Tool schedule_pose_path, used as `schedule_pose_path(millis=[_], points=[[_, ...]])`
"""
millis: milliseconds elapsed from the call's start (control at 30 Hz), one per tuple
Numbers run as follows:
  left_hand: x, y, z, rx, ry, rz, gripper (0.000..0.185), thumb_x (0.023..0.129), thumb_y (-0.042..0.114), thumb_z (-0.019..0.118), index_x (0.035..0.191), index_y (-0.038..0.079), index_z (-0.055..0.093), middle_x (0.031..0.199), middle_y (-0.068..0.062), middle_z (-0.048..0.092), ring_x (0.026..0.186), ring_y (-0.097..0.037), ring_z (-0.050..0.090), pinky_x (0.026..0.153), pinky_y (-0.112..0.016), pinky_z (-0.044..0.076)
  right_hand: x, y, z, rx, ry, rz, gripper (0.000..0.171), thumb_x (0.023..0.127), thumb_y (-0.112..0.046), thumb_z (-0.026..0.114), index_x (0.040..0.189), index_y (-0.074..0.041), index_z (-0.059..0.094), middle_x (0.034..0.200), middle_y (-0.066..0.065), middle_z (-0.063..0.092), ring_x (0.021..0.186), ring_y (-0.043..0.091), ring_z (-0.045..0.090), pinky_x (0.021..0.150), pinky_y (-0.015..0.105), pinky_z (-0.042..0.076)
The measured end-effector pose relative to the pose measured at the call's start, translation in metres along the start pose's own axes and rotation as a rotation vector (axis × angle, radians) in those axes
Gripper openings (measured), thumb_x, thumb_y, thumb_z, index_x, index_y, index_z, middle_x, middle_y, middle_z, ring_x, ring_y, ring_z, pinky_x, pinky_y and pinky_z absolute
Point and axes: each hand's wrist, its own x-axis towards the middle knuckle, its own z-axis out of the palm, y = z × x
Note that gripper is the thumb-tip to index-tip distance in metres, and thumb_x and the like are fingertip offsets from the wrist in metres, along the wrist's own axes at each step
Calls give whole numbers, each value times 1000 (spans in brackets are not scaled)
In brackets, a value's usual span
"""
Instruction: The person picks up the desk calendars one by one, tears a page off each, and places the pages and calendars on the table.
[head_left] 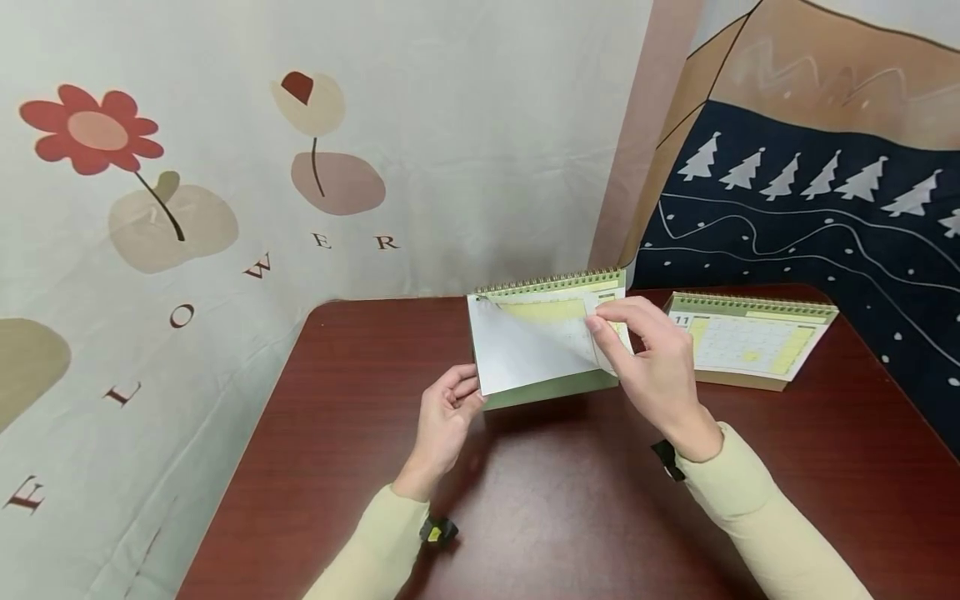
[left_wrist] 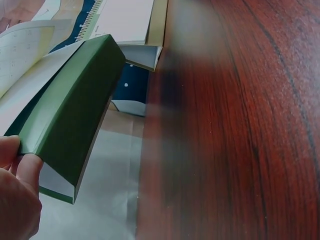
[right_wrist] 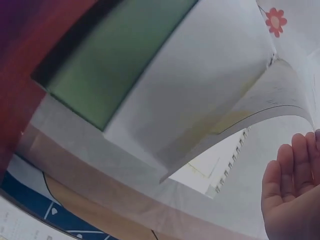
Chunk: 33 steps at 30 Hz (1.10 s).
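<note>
Left calendar (head_left: 532,354) is held near the table's (head_left: 337,442) far edge, left hand (head_left: 446,417) at its lower-left corner, right hand (head_left: 660,358) at its right side. Right calendar (head_left: 750,343) is stood on the table, right of the right hand. Table is bounded left and rear by left backdrop (head_left: 465,125), rear right by right backdrop (head_left: 787,217).

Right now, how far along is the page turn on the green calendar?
Already done: the left hand grips the green calendar at its lower left corner, and a page is lifted. In hand: the right hand pinches that page, which curves mid-turn. Remaining, I'd judge: carrying it over the top coil, since the pinched edge isn't past it, then letting go.
</note>
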Motion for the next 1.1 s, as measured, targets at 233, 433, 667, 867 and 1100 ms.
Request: schedule_pose_path(millis=[233,433,667,867,1100], points=[[-2,-1,-1,40,3,3,32,89,-22,55,120,-16,62,116,-34,69,96,-10,71,83,-21,56,12,1,-10,-12,14,95,6,91,-2,76,96,-3,79,92,6,72,73,7,51,64,17,39],[-3,-1,-3,97,9,11,32,89,-20,55,120,-16,62,114,-32,70,95,-9,70,81,-20,56,20,2,-15,-17,6,178,5,93,-3,74,94,-4,79,89,4,72,74,5,55,65,16,42],[-8,-3,-7,183,3,18,32,90,-17,56,121,-14,63,113,-29,72,100,-15,71,82,-21,56,31,1,-22,-57,-23,261,7,96,-9,74,96,-5,80,92,6,74,74,3,58,66,14,45],[-11,-7,-9,214,-16,33,32,90,-17,56,120,-12,65,113,-28,72,100,-15,71,83,-22,56,38,2,-26,-79,-40,267,10,97,-10,72,99,-4,80,94,8,75,75,5,57,66,16,45],[-15,-9,-9,207,-30,40,31,90,-19,55,119,-13,64,112,-29,72,97,-10,70,83,-21,56,41,4,-29,-120,-45,212,9,96,-9,73,97,-2,79,92,6,74,72,4,56,64,14,44]])
